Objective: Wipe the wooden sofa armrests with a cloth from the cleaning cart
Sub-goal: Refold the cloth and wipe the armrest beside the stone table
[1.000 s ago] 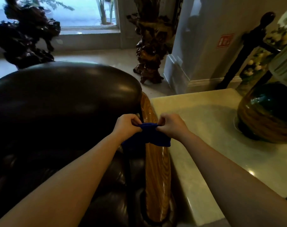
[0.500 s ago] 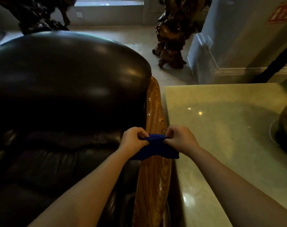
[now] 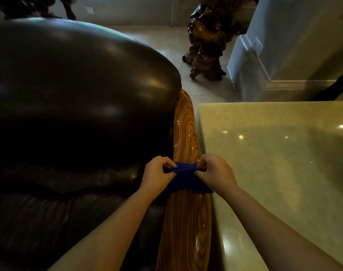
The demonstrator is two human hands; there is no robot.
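Observation:
A glossy wooden armrest point(image 3: 184, 133) with strong grain runs from the bottom of the view up along the right side of a dark leather sofa point(image 3: 72, 106). A blue cloth point(image 3: 186, 179) is stretched across the armrest about halfway along. My left hand point(image 3: 157, 173) pinches its left end and my right hand point(image 3: 215, 172) pinches its right end. The cloth hangs down slightly on both sides of the wood.
A pale polished stone table point(image 3: 274, 163) stands right against the armrest on the right. Beyond it are a dark carved root sculpture point(image 3: 208, 42) on the floor, a white column base point(image 3: 255, 61) and a window wall at the back.
The view has tilted down and moved closer. Both hands still hold the cloth across the armrest, now a little nearer to me along the wood.

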